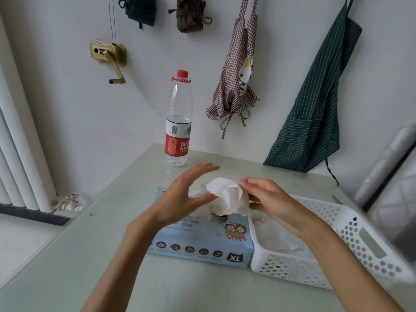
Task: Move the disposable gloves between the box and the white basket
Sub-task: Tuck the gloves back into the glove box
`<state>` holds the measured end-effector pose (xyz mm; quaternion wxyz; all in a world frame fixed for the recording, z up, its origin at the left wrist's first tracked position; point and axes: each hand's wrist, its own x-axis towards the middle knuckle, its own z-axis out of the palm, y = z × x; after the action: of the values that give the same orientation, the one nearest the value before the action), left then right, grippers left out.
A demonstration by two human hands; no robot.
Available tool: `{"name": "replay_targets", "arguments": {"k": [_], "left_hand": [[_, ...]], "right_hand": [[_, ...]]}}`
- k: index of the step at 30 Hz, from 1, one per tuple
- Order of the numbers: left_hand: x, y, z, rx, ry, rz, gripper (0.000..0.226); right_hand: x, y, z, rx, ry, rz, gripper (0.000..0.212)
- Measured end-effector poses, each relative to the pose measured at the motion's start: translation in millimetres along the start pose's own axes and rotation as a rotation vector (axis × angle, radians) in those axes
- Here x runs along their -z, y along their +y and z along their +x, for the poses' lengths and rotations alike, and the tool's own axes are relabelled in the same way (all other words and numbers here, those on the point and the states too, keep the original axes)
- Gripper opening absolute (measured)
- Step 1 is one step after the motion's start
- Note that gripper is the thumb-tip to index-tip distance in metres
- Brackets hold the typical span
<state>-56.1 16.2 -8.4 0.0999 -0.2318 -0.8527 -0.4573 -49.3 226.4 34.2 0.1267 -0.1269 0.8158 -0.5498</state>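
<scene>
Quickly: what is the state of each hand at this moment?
Left hand: open, fingers straight, holding nothing.
Right hand: pinches a crumpled white glove above the box.

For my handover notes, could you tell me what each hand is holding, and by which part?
The right hand pinches a crumpled white disposable glove at its upper right edge, above the blue cardboard box. The left hand is open beside it, gripping nothing.

A home, likely a kitchen corner — aprons (313,104) hang on the white wall, a radiator (20,143) stands at the left, and a water bottle (179,122) sits at the far edge of a small table (90,255).
</scene>
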Motion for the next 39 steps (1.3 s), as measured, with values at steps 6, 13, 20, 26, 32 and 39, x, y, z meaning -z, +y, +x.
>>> {"name": "replay_targets", "arguments": {"k": [6,13,20,26,32,39], "left_hand": [[-9,27,1,-0.041,0.161,-0.061,0.013],[-6,73,36,-0.060,0.175,0.197,0.014],[1,131,70,-0.119,-0.059,0.345,0.014],[-10,132,69,-0.074,-0.250,0.190,0.016],[-26,123,73,0.036,-0.304,-0.125,0.028],[-47,102,77,0.083,-0.254,-0.067,0.029]], "right_hand": [[8,3,-24,0.003,0.062,-0.058,0.057],[-16,-12,-61,0.243,0.359,-0.495,0.112],[37,-12,-63,0.381,0.707,-0.369,0.010],[94,-13,-74,0.269,0.693,-0.197,0.016],[121,-8,-74,0.196,0.508,0.061,0.015],[165,1,-88,-0.037,0.214,-0.207,0.021]]}}
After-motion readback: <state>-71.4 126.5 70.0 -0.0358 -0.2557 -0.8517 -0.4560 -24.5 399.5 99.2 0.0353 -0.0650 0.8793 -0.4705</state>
